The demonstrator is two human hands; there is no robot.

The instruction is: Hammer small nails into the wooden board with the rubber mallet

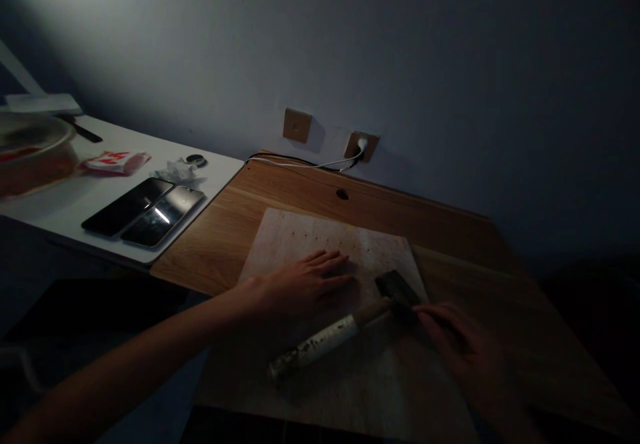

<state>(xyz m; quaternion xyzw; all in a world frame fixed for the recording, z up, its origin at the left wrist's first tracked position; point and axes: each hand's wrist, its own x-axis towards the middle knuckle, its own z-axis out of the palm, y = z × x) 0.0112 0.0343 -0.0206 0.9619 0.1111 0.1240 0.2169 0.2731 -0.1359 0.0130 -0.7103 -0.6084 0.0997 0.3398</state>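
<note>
My left hand (311, 281) lies flat on a pale wooden board (380, 384), fingers stretched out and holding nothing. Beyond its fingertips, a row of several small dark dots, nails or holes, crosses the far part of the board. A hammer (327, 341) lies slantwise over the board, its dark head toward the right and its worn, white-wrapped handle toward the lower left. At the head's near end, my right hand (463, 344) is closed, with thumb and fingers pinching the metal. Shadow hides part of the right hand's grip.
The board rests on a brown wooden table (460, 257) against the wall. A white table (220, 164) adjoins at left, bearing two phones (145, 207), a red-and-white packet (115, 162), crumpled plastic (180, 172) and a large bowl (37, 157). Cables run to a wall socket (369, 154).
</note>
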